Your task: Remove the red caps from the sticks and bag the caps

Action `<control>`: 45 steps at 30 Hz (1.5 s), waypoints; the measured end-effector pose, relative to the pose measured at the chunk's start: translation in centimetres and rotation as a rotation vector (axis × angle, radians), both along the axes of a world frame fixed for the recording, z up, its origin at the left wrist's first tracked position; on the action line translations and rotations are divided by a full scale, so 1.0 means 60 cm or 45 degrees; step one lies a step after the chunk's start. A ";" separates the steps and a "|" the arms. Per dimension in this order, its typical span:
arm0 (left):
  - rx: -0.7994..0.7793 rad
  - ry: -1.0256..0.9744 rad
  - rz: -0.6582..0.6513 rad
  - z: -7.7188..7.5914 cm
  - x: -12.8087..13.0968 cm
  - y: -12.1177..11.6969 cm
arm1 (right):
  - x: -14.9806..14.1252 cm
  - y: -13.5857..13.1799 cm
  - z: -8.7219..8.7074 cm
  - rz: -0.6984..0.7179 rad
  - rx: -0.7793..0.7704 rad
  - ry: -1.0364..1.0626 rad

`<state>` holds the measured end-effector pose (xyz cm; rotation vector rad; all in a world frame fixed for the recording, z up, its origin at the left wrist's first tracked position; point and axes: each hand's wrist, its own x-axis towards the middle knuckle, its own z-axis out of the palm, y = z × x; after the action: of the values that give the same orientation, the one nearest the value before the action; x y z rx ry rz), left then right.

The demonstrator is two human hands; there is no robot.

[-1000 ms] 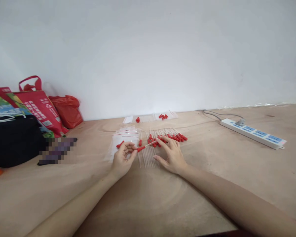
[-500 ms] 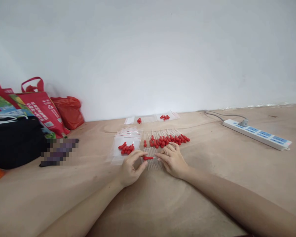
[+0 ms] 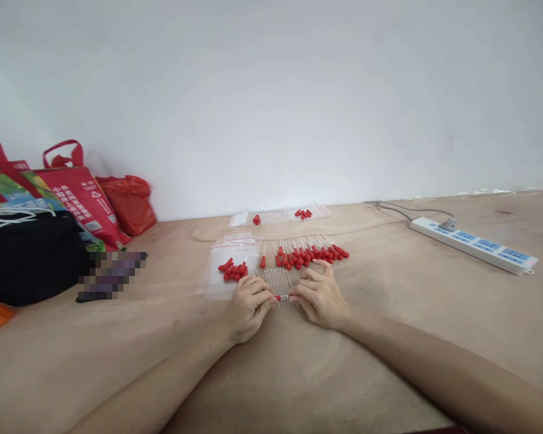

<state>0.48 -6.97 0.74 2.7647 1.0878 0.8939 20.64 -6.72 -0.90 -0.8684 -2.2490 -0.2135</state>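
Observation:
My left hand [image 3: 252,308] is closed around a red rubber dropper bulb [image 3: 278,298], of which only the open end shows. Pinched in my right hand [image 3: 319,296] is a clear glass dropper tube [image 3: 285,297], its tip meeting the bulb between the two hands. Under them lies a row of bare glass tubes [image 3: 278,278]. Just beyond, droppers with red bulbs [image 3: 308,255] are lined up side by side, bulbs towards me. Loose red bulbs [image 3: 233,270] rest on stacked clear zip bags [image 3: 215,286] beside my left hand.
Farther back lie another bag with red bulbs [image 3: 303,214] and more tubes [image 3: 274,217]. A white power strip [image 3: 475,246] with a plugged-in cord is on the right. Red shopping bags [image 3: 84,199] and a black bag [image 3: 31,259] stand at the left, near a blurred dark object [image 3: 113,277].
My left fingers have closed over the red bulb, which was mostly exposed before. Bulb and tube have come together and moved slightly towards me.

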 end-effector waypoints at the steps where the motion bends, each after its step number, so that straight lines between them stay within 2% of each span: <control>1: -0.020 0.006 0.003 0.001 0.000 -0.001 | 0.000 -0.001 0.000 -0.003 0.002 -0.004; 12: -0.111 -0.030 -0.051 0.001 -0.002 -0.006 | -0.002 -0.007 0.004 -0.008 0.197 -0.025; 16: -0.166 -0.009 -0.030 0.003 0.001 -0.009 | -0.003 -0.011 0.003 -0.025 0.321 -0.070; 19: -0.189 -0.028 -0.014 0.003 -0.011 -0.004 | 0.005 -0.009 -0.001 -0.073 0.337 -0.115; 21: -0.189 -0.101 0.083 0.003 -0.028 0.001 | 0.016 -0.002 -0.002 -0.192 0.317 -0.081; 24: -0.156 -0.223 0.322 0.009 -0.054 0.010 | 0.027 0.010 -0.005 -0.375 0.209 0.044; 30: -0.040 -0.304 0.477 0.022 -0.069 0.036 | 0.015 0.020 -0.010 -0.322 -0.157 0.153; 33: 0.009 -0.294 0.684 0.025 -0.079 0.066 | 0.010 0.020 -0.009 -0.363 -0.293 0.161; 37: -0.086 -0.148 0.940 0.033 -0.095 0.104 | 0.008 0.022 -0.007 -0.394 -0.341 0.187; 41: -0.196 0.040 0.959 0.043 -0.095 0.117 | 0.004 0.023 -0.009 -0.350 -0.271 0.161; 45: -0.233 0.051 0.938 0.049 -0.091 0.112 | 0.001 0.018 -0.008 -0.289 -0.261 0.127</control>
<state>-5.00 -0.22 3.68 2.2339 2.1282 0.7155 20.73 -5.61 -1.37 -1.2178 -2.1034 -0.0413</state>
